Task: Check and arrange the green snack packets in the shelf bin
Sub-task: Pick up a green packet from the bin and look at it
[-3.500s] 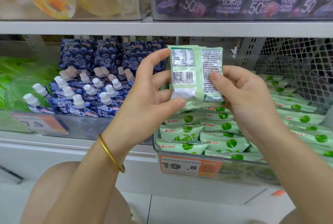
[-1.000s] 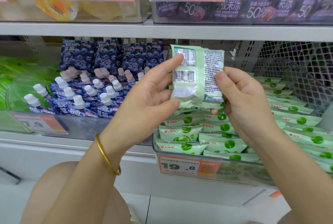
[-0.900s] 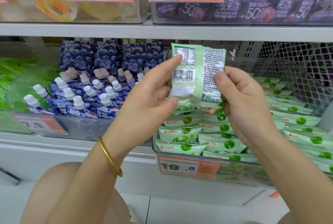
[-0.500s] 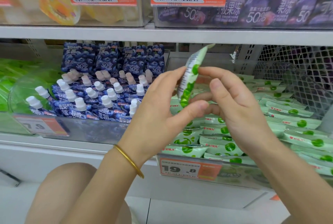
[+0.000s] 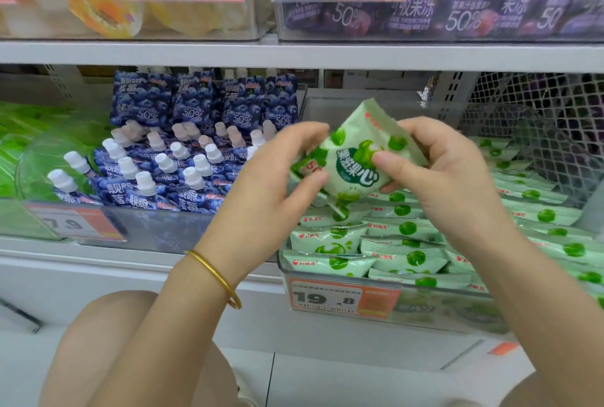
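1. The green packet (image 5: 356, 158) is in the air just above the bin (image 5: 330, 273), near the middle of the view; its front with the big green fruit faces the camera; it is tilted, and its long side runs roughly from 2 o'clock down to 8 o'clock.
2. The left hand (image 5: 271, 184) pinches the low end at 8 o'clock between thumb and curled fingers; the right hand (image 5: 447, 177) presses its thumb on the front, with its fingers curled round the back.
3. A second ago the packet stood straight up and showed its back with the barcode; half a second ago only its thin edge showed; now it has been turned over to its front, and it sits lower.
4. More green packets (image 5: 405, 256) lie flat in rows in the bin under the hands; the hands hide some of them; an orange price tag (image 5: 343, 298) sticks on the bin's front.
5. Blue pouches (image 5: 183, 158) with white caps fill the next bin at 9 o'clock; a wire mesh (image 5: 539, 112) stands at 3 o'clock; a white shelf (image 5: 294, 55) runs across at 12 o'clock; a gold bangle (image 5: 215, 275) is on the left wrist.
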A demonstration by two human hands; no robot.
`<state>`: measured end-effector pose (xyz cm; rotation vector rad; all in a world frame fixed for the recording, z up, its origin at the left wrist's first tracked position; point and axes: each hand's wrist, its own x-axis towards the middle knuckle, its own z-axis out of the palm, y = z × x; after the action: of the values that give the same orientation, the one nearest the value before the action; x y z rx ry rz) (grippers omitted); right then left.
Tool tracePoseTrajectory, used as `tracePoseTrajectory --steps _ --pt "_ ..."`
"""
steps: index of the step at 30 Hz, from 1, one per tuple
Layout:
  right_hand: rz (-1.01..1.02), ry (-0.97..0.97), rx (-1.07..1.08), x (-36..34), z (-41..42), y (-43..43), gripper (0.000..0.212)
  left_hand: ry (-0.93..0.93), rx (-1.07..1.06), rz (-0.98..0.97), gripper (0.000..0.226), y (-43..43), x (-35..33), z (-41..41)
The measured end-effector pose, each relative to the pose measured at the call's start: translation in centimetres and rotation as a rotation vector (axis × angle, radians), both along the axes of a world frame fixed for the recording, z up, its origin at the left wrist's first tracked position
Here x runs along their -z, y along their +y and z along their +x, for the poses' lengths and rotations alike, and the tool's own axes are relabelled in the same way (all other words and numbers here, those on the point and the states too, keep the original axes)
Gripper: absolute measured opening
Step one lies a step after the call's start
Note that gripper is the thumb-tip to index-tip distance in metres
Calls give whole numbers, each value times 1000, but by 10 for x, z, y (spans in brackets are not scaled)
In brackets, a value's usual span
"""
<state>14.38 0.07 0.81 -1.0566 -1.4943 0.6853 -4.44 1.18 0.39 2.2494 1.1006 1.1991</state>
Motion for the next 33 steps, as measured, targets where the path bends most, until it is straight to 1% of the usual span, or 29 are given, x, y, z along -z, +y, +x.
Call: tracePoseTrajectory --steps 2,4,5,7,10,12,14,16,18,20,21,24,26,30,33 --pt "-9 39 50 0 2 0 19 74 -181 138 29 2 0 -4" --pt "-42 54 71 1 5 0 18 225 -266 256 13 3 -1 -8" --pt "-63 50 73 1 5 1 18 323 -274 295 10 2 -1 -9" --pt "-97 32 63 5 5 3 18 476 -246 330 19 -1 2 -8" --pt "-154 -18 39 9 6 5 17 605 -198 338 28 -5 8 -6" --pt "-208 -69 9 11 6 6 15 656 -194 360 25 -5 10 -6" --pt "-220 -141 -17 10 6 6 16 687 -198 384 14 -5 12 -5" --pt "-191 -218 -29 7 6 5 19 695 -193 389 8 -5 14 -5" --pt "-132 -372 -5 3 5 3 21 679 -176 392 5 -4 13 -6" --pt "-83 -543 34 -1 1 1 17 665 -164 397 6 -4 12 -8" --pt "-60 -622 48 -3 -2 0 19 663 -161 401 7 -4 12 -9" --pt "-8 -849 33 -3 -14 3 15 688 -154 404 7 -4 11 -11" --pt "-18 -989 6 -3 -21 5 17 693 -151 392 8 -4 12 -11" --pt "-21 -1129 -31 -4 -29 9 21 693 -107 344 8 -3 12 -12" --pt "-59 -1136 -47 -9 -28 15 20 681 -66 272 7 -3 11 -13"
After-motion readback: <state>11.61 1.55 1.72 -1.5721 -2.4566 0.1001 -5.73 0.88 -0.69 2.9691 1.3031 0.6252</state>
